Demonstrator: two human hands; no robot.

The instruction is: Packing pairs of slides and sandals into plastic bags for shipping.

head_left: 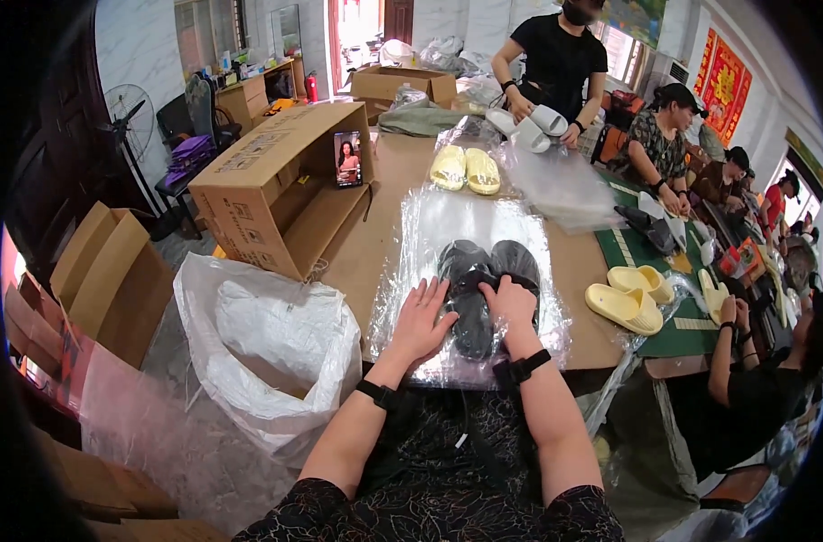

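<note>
A pair of black slippers (471, 327) lies on a stack of clear plastic bags (428, 221) at the table's front edge. My left hand (421, 322) rests flat beside the nearer slipper, its fingers apart on the plastic and their tips close to the slipper's side. On the other side my right hand (513, 305) is curled at the slippers' middle, thumb and fingers closed on the black upper. Part of the far slipper is hidden behind this hand. Beyond the bags sits a pair of pale yellow slippers (466, 170) in clear plastic.
A carton (240, 172) lies on its side at the left, with a phone (347, 160) propped at its opening. Below stands a white woven sack (217, 361). More yellow slippers (624, 309) lie on the right. Across the table, a person holds grey slippers (531, 128); several co-workers sit at right.
</note>
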